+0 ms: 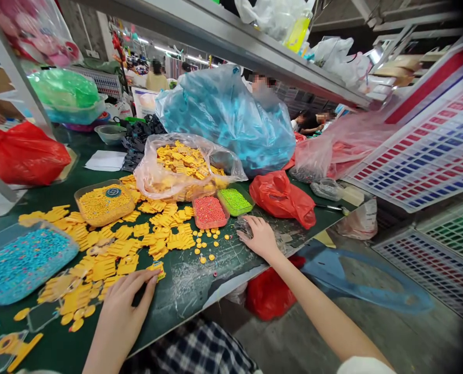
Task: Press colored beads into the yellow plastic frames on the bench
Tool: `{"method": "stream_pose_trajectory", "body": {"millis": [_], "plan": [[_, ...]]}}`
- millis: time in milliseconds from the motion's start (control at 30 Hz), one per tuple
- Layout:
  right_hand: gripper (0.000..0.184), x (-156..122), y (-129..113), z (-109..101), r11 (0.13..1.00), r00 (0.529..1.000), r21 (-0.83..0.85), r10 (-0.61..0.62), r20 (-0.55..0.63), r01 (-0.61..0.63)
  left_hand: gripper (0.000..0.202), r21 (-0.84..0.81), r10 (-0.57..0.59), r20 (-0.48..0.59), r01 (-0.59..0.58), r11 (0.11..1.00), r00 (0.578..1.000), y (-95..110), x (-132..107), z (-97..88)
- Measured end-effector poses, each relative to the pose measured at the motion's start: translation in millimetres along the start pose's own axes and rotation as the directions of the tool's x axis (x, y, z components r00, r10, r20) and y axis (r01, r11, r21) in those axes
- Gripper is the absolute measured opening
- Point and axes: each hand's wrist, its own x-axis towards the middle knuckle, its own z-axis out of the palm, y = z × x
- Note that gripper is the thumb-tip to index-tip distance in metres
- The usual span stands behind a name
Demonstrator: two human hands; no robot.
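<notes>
My left hand [124, 306] is at the table's front edge, thumb and index finger closed on a small yellow plastic piece [158, 270] with blue and green spots. Beside it spreads a heap of flat yellow plastic pieces [126, 244]. My right hand [260, 237] rests farther right with its fingers stretched out and slightly apart, touching clear plastic pieces [284, 239] on the table. Small round yellow pieces [203, 244] lie scattered between the hands. Just beyond the right hand stand a tub of red beads [210, 210] and a tub of green beads [235, 201].
At the left are tubs of blue beads [25, 265] and yellow beads [105, 202]. Behind the heap stand a clear bag of yellow pieces [185, 166] and a large blue bag [227, 119]. A red bag [282, 197] lies right; a shelf beam [255, 47] crosses above.
</notes>
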Motion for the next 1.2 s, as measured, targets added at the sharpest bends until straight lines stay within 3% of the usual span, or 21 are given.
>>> {"method": "stream_pose_trajectory", "body": {"millis": [133, 267, 367, 567, 667, 767, 867, 1033, 1200], "plan": [[0.065, -0.1, 1.6, 5.8, 0.998, 0.999, 0.046, 0.047, 0.003, -0.048, 0.052, 0.006, -0.001, 0.002, 0.001, 1.0, 1.0, -0.2, -0.8, -0.2], [0.103, 0.7, 2.8, 7.1, 0.991, 0.996, 0.097, 0.086, 0.029, -0.088, 0.053, 0.014, -0.005, 0.004, 0.005, 1.0, 1.0, 0.5, -1.5, -0.5], [0.116, 2.0, 3.5, 2.5, 0.986, 0.995, 0.131, 0.101, 0.003, -0.1, 0.054, 0.017, -0.007, 0.001, 0.007, 1.0, 1.0, 1.3, -1.2, -0.9], [0.11, 3.3, -3.0, -9.0, 0.992, 0.99, 0.039, 0.122, -0.069, -0.119, 0.054, 0.021, -0.024, 0.023, 0.024, 0.999, 0.999, 3.4, -0.2, -2.8], [0.088, 8.3, 1.2, -13.6, 0.991, 0.984, 0.021, 0.131, -0.118, -0.129, 0.053, 0.02, -0.008, 0.005, 0.008, 1.0, 1.0, 3.3, -0.1, -2.8], [0.044, 24.7, 28.6, -25.4, 0.976, 0.967, 0.018, 0.217, -0.136, -0.216, 0.052, 0.026, -0.002, -0.003, 0.002, 1.0, 1.0, 2.9, -0.5, -2.1], [0.038, 54.9, 75.7, -42.6, 0.945, 0.94, -0.013, 0.324, -0.107, -0.327, 0.052, 0.026, -0.012, 0.0, 0.012, 1.0, 1.0, 3.1, -1.0, -1.9], [0.024, 120.6, 138.2, -50.1, 0.903, 0.9, -0.104, 0.426, 0.091, -0.417, 0.05, 0.021, -0.008, 0.008, 0.007, 1.0, 1.0, 4.0, 0.1, -4.2], [0.036, 168.7, 155.8, -19.0, 0.922, 0.872, -0.137, 0.388, 0.3, -0.363, 0.046, 0.047, 0.004, 0.002, -0.004, 0.999, 1.0, 4.0, 2.1, -5.8]]}}
